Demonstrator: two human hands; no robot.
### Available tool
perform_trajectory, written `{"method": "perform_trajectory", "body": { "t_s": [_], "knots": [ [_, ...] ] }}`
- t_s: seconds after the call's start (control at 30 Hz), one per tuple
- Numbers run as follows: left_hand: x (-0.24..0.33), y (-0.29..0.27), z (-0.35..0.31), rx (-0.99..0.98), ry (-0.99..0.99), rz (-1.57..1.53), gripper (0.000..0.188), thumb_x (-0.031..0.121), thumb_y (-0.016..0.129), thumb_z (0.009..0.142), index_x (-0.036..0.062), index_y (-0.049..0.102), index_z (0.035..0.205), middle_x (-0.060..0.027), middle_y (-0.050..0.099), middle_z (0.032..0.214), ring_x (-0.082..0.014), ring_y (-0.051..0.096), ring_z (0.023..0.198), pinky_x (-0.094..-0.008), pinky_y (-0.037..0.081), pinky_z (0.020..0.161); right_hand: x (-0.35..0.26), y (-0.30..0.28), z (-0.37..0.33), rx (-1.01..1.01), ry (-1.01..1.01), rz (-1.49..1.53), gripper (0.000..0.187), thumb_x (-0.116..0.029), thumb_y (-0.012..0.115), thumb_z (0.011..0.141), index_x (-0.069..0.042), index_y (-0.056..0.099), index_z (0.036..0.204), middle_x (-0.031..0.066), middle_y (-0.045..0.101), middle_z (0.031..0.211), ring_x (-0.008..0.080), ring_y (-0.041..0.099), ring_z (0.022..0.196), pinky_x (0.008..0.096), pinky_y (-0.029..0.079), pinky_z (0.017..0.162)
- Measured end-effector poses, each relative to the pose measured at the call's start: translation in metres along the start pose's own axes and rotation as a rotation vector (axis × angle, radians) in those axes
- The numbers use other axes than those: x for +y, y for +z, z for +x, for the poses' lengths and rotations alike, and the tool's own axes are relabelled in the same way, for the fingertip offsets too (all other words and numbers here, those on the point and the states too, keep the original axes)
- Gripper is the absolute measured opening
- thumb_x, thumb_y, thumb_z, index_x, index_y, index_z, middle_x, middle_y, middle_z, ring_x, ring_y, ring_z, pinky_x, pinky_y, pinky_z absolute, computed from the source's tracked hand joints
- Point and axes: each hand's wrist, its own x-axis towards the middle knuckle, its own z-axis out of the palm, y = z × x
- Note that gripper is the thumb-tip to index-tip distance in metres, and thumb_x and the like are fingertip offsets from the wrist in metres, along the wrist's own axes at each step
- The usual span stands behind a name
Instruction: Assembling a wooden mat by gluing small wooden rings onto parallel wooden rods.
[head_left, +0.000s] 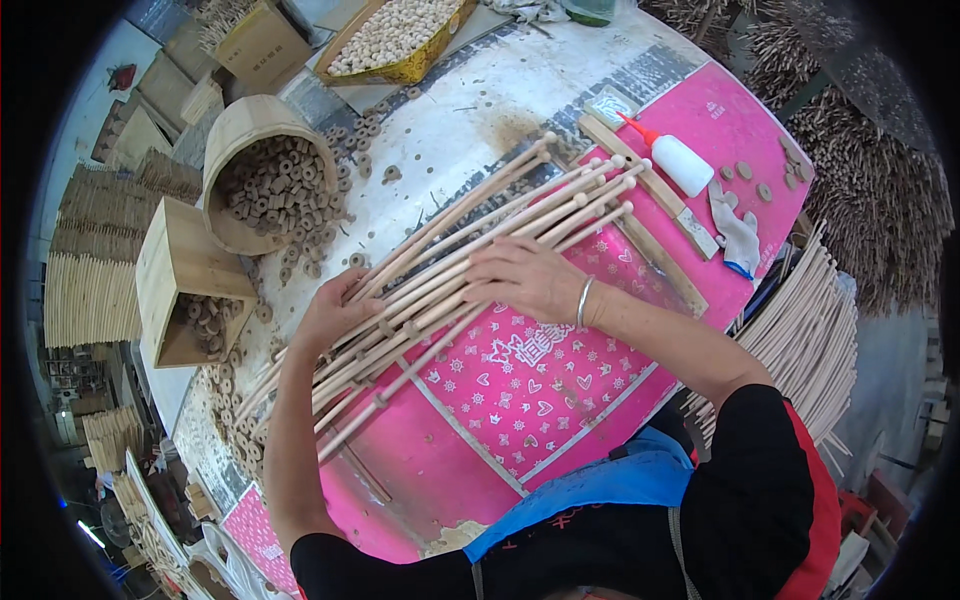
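Note:
A bundle of long pale wooden sticks [430, 290] lies slantwise across the table. Small round balls cap their upper right ends, and several have a wooden ring partway down. My left hand [338, 308] is closed around the bundle's left side, its thumb over the sticks. Farther right, my right hand [525, 282] grips the sticks from above, fingers bent over them; a bangle circles that wrist. Beneath the sticks' ball ends lies a wooden frame of bars [660, 200]. The undersides of both hands' grips are hidden.
A wooden bucket [222, 160] and a wooden box [190, 260] lie tipped at left, spilling wooden rings. A yellow basket [410, 65] of balls stands at the back. On the pink sheet are a glue bottle [682, 165] and a glove [735, 235]. More sticks [800, 350] stand at right.

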Motion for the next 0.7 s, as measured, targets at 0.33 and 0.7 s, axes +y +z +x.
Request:
{"method": "perform_trajectory", "body": {
  "t_s": [0.33,0.7],
  "knots": [
    [-0.004,0.004,0.000,-0.075,0.091,0.474,0.049,0.028,0.071,0.086,0.0082,0.059,0.129,-0.0133,0.071,0.095,-0.0276,0.068,0.085,-0.0389,0.052,0.082,-0.019,0.011,-0.020,0.200,0.291,0.026,0.040,-0.027,0.071,0.088,-0.013,0.065,0.124,0.0058,0.062,0.120,0.0268,0.055,0.122,0.0465,0.036,0.114],
    [0.014,-0.006,0.021,-0.401,-0.275,-0.150,0.036,0.002,0.063,0.092,0.0025,0.057,0.128,-0.0021,0.066,0.102,-0.0121,0.064,0.091,-0.0293,0.052,0.084,-0.033,0.019,-0.029,0.351,0.354,-0.042,0.023,-0.032,0.069,0.087,-0.012,0.065,0.077,0.0030,0.060,0.087,0.0224,0.057,0.094,0.0413,0.041,0.094]
  ]
}}
